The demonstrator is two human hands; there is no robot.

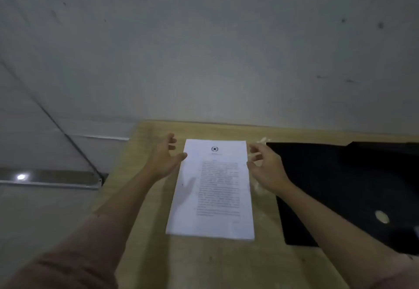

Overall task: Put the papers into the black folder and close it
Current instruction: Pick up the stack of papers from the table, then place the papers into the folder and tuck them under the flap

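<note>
A stack of white printed papers (213, 189) lies flat on the wooden table, with a round emblem at the top of the page. The black folder (335, 184) lies to the right of the papers, with a round pale clasp near its lower right. My left hand (164, 156) hovers at the upper left edge of the papers, fingers spread, thumb tip at the paper's edge. On the other side my right hand (264, 164) is at the upper right edge, fingers apart and curled. Neither hand holds anything.
The wooden table (204, 263) ends at a grey wall (204, 50) just behind the papers. Its left edge runs diagonally, with pale floor (45, 209) and a metal rail (56, 182) beyond.
</note>
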